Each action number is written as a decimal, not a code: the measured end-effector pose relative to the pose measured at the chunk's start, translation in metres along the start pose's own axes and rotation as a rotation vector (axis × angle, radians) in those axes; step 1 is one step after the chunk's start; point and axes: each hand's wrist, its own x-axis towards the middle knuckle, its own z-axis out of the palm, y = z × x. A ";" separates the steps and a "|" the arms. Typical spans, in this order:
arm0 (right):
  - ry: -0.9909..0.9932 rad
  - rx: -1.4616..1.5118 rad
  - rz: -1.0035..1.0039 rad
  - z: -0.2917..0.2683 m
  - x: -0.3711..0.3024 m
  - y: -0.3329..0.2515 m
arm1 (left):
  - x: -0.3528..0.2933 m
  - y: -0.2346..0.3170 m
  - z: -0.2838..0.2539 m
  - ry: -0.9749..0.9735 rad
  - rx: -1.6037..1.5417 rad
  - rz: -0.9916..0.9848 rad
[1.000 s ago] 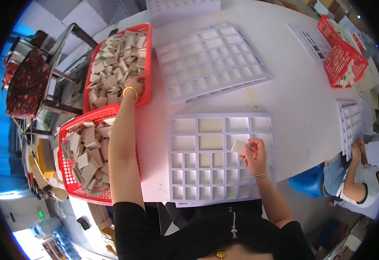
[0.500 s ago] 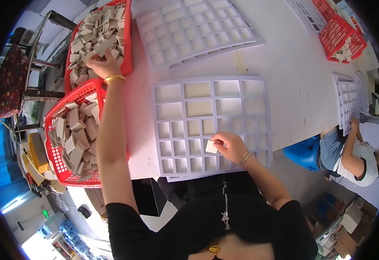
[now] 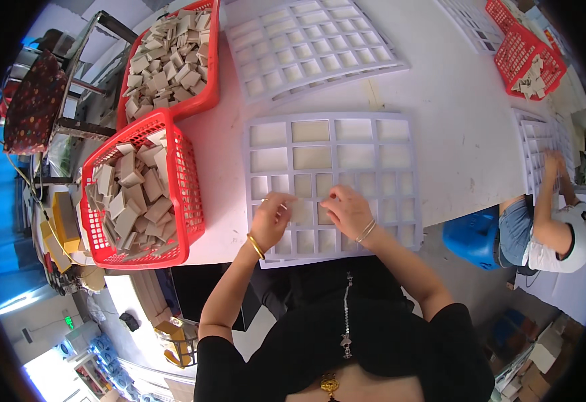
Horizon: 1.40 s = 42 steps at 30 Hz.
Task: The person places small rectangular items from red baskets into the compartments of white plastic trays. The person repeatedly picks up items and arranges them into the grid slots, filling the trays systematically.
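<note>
We rest the white rectangular multi-compartment tray (image 3: 334, 144) on the pale, smooth bench (image 3: 454, 154). Our L hand (image 3: 273, 218) & R hand (image 3: 348, 213), fingers part-curled, are over its small compartments; we can't tell if either grips a piece. Flat beige rectangular pieces (image 3: 312, 158) sit in several compts. L of tray: red perforated plastic basket (image 3: 184, 161), approx. full of similar pcs.

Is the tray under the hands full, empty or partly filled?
Partly filled: beige tiles sit in two wide compartments of the white tray, while its far right corner compartment shows a white floor.
</note>
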 end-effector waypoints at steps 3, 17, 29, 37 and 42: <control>0.028 -0.064 -0.011 -0.001 -0.001 -0.006 | 0.000 0.001 0.008 -0.081 0.135 0.014; -0.051 -0.272 0.087 -0.002 -0.026 -0.026 | -0.017 0.006 0.032 -0.107 0.877 0.271; 0.508 -0.344 0.611 -0.046 -0.093 0.076 | -0.039 -0.070 -0.013 0.544 0.510 -0.155; 0.500 -0.218 0.802 -0.035 -0.116 0.102 | -0.047 -0.042 -0.001 0.636 0.368 -0.098; 0.692 0.018 0.772 -0.050 -0.126 0.111 | -0.050 0.011 0.003 0.677 0.190 -0.109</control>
